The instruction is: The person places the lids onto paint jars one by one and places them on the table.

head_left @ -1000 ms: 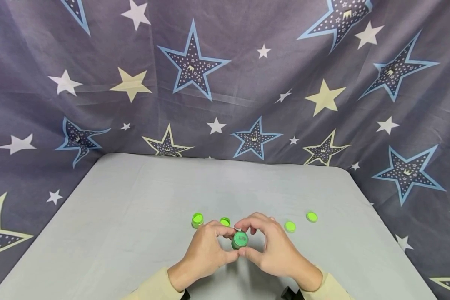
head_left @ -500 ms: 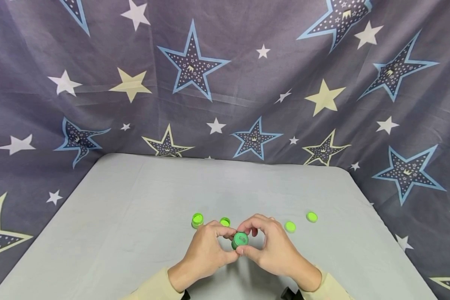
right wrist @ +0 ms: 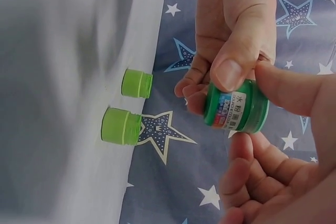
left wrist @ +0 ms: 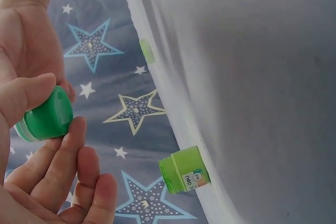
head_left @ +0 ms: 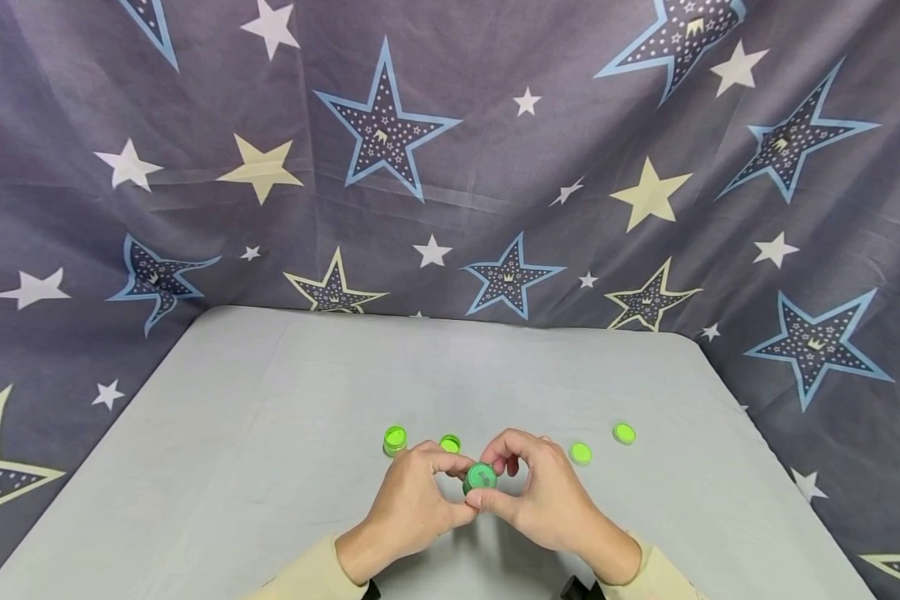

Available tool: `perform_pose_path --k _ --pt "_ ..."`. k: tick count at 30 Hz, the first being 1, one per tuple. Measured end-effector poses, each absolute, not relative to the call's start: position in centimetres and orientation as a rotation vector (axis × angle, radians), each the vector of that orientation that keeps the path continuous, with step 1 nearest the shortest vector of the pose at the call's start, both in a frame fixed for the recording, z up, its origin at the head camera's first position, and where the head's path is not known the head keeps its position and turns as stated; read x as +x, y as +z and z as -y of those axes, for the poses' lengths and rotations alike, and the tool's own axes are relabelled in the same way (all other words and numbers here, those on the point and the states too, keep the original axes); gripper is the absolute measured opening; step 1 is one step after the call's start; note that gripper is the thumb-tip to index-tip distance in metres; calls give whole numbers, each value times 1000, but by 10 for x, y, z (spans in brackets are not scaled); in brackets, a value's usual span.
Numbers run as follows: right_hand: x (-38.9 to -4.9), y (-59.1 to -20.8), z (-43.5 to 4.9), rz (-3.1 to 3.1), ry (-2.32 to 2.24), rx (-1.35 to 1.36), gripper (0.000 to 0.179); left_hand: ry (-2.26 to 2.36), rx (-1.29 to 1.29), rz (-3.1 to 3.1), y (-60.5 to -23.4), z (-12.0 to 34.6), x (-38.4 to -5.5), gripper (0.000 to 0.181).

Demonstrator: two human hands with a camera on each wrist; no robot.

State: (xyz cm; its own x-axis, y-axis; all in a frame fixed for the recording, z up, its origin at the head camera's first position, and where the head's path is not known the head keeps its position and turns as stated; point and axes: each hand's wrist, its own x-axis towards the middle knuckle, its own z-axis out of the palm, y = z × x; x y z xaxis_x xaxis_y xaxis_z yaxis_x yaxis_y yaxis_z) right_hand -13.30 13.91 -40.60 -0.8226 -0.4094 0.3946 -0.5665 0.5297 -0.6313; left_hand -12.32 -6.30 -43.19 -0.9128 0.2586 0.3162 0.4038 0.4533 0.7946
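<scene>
Over the near part of the table, a small green paint jar (head_left: 478, 480) with a green lid (right wrist: 258, 113) is held between both hands. My left hand (head_left: 412, 502) grips the jar's labelled body, its thumb across the label in the right wrist view. On the other side, the thumb and fingers of my right hand (head_left: 547, 500) pinch the lid. The left wrist view shows the jar (left wrist: 48, 116) tilted on its side in the fingers. Just beyond my left hand stand two lime-green jars without lids, a left one (head_left: 394, 442) and a right one (head_left: 450, 444).
Two lime-green lids lie right of my right hand, a nearer lid (head_left: 581, 453) and a farther lid (head_left: 624, 433). A pale grey cloth covers the table (head_left: 285, 433). Behind it hangs a dark curtain (head_left: 450, 208) printed with stars.
My right hand's thumb and index finger have shifted a little around the lid, and the mark on the lid has turned. My left hand and the lime-green jars stay in place.
</scene>
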Motion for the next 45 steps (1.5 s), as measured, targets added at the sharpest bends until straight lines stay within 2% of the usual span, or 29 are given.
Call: perform_pose_path --k 8,22,45 --pt "-133 -406 -140 2582 1148 809 39 -1457 -591 2547 -431 63 -123 30" --pt "-135 -401 -145 2529 1181 1055 45 -1458 -583 2586 -430 65 -123 26" --pt "-136 -403 -142 2565 1198 922 38 -1471 -580 2590 -430 65 -123 27"
